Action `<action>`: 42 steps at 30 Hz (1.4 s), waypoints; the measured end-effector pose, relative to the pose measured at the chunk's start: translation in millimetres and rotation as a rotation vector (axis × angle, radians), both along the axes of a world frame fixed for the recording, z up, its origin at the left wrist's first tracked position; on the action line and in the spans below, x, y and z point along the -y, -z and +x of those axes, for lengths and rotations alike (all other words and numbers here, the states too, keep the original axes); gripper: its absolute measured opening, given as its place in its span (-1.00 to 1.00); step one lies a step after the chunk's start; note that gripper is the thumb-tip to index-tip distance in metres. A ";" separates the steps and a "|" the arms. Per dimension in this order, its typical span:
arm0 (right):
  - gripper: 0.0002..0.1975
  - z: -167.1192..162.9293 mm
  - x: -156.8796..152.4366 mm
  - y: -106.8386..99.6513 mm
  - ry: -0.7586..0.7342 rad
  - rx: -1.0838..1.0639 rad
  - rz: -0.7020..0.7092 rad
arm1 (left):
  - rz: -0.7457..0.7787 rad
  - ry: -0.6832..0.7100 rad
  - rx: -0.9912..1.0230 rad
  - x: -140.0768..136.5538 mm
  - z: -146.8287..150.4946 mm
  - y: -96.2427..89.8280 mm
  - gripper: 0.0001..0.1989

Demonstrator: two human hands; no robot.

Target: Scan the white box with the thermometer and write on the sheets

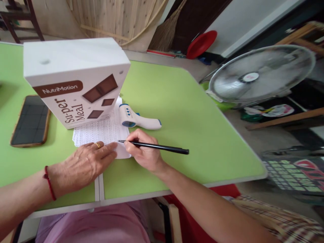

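My right hand point(144, 150) pinches a black pen point(164, 147), its tip at the lower part of a sheet of paper point(98, 132) covered in rows of small handwriting. Flat across the paper's lower left edge lies my left hand point(84, 163), fingers stretched toward the pen tip, holding nothing. A white infrared thermometer point(139, 118) with blue trim rests on its side just beyond my right hand, partly over the paper. The upright white NutriMotion box point(76, 81) stands on the paper's far part and hides some of it.
A smartphone point(31, 120) in a brown case lies left of the box on the green table point(192, 135). Past the table's right edge stands a fan point(260, 74). A red basin point(201, 44) and a broom point(168, 28) are at the back.
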State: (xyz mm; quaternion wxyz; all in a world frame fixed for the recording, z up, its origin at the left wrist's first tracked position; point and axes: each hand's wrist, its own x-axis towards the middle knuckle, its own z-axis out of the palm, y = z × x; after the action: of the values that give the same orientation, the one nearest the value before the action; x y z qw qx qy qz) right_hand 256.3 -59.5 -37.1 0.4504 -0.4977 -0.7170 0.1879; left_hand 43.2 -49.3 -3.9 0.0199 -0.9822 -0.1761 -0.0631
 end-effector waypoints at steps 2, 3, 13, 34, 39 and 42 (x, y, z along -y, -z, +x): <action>-0.85 0.5 0.2 -0.2 0.006 0.010 0.000 | -0.001 0.002 0.008 -0.5 0.0 0.2 -0.74; -0.85 0.6 0.3 -0.2 0.008 0.012 -0.004 | 0.001 0.002 0.013 -0.8 0.1 0.2 -0.75; -0.85 0.4 0.5 1.1 0.025 -0.013 0.006 | 0.011 0.014 0.041 -1.4 -0.9 -0.7 -0.75; -0.85 0.5 0.1 -0.2 0.028 -0.024 0.005 | -0.002 0.012 0.054 -2.8 -0.8 -0.2 -0.76; -0.84 0.9 0.7 -0.3 0.015 -0.033 -0.007 | -0.007 0.010 0.044 -1.6 -1.1 -1.0 -0.76; -0.86 1.7 1.1 -0.4 0.027 -0.067 -0.035 | -0.006 0.006 0.031 -1.8 -1.1 -0.8 -0.76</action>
State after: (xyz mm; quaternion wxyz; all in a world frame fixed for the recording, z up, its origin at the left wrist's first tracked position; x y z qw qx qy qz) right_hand 258.0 -60.5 -36.8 0.4681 -0.5086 -0.6912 0.2109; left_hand 42.0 -47.5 -3.0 0.0141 -0.9816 -0.1737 -0.0779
